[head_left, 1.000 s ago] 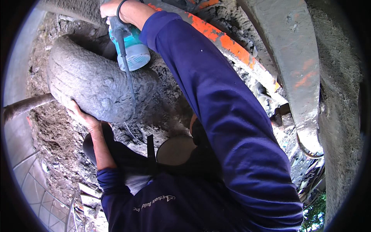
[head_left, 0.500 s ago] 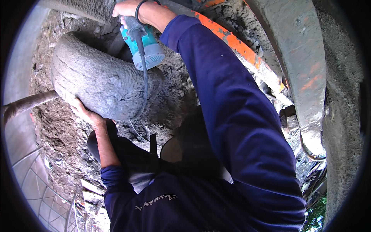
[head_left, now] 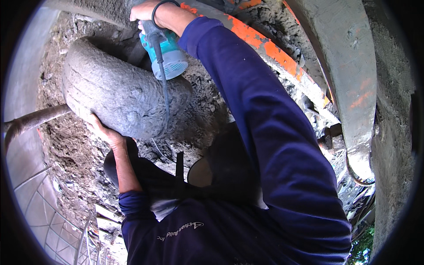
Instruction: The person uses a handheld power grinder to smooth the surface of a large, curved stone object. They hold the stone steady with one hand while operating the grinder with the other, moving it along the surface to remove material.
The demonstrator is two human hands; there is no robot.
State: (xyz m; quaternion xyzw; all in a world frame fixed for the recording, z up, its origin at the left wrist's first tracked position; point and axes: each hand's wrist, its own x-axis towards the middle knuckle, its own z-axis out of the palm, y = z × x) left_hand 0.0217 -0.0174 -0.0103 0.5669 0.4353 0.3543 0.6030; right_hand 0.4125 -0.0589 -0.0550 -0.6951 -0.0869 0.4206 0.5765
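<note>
Plainly, we find the right hand gripping the power tool, long axis toward us, at the far edge of the curved grey block; left hand lies against its near side, finger spread hidden.

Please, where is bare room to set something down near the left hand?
Left of the left hand, below the brown pipe, rough brown ground may offer bare but uneven room, bordered by the gridded grey surface. It is crowded above: the right hand grips the teal power tool, whose cord hangs over the curved grey block.
</note>
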